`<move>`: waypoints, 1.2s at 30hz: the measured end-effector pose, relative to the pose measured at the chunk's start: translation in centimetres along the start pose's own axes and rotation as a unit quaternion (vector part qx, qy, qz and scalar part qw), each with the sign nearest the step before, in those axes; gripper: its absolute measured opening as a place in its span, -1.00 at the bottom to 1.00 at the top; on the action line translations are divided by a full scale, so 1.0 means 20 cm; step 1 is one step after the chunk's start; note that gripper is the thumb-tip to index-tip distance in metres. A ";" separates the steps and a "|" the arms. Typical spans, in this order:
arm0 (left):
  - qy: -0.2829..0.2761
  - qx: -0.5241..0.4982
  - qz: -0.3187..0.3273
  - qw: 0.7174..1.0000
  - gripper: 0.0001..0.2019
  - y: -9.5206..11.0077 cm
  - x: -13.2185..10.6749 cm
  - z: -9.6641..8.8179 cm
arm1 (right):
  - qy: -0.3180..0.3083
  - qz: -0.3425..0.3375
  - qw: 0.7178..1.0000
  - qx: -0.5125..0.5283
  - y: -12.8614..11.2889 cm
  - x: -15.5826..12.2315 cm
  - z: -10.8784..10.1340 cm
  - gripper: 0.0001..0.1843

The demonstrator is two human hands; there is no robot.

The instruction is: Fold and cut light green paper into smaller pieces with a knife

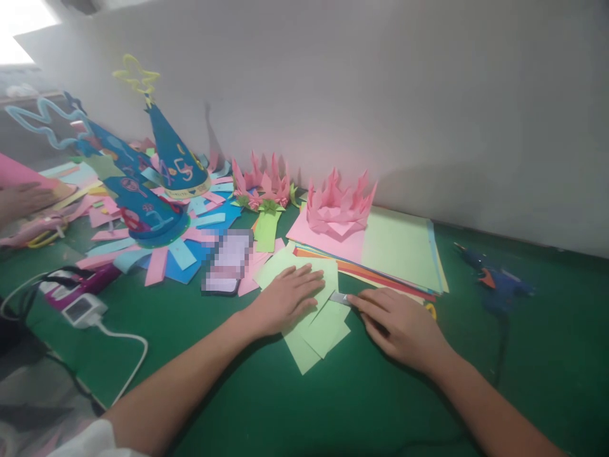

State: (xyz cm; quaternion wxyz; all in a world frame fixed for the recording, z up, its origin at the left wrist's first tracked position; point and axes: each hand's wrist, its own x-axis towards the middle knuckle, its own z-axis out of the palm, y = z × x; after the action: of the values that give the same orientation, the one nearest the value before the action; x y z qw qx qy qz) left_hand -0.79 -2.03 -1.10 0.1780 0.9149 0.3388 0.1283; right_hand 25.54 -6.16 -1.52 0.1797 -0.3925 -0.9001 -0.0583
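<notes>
Head view: I had green paper before me
Left hand: lay spread on it
Right hand: clamped a cutter

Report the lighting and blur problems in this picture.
All in the head view: glare bleaches the upper left corner; a soft shadow darkens the wall right of the rightmost pink crown; pixelation masks the phone screen; the blue glue gun looks smeared, while the left hand and right hand look clearer.
</notes>
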 end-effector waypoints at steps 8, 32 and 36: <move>-0.017 0.027 -0.002 0.999 -0.59 0.02 0.00 0.03 | -0.011 0.003 1.000 -0.020 -0.03 0.00 0.01 -0.64; 0.012 0.080 -0.010 0.997 -0.59 0.03 -0.01 0.08 | -0.014 0.032 0.999 -0.012 -0.08 0.01 0.00 -0.62; 0.012 0.090 -0.019 0.996 -0.52 0.02 -0.01 0.10 | -0.010 0.031 0.999 -0.012 -0.08 0.01 0.01 -0.62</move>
State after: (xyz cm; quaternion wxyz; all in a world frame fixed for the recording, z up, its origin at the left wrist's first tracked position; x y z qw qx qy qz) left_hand -0.10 -2.92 -2.79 0.0935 0.9190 0.3682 0.1053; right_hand 24.16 -7.11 -1.66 0.1676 -0.4231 -0.8885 -0.0593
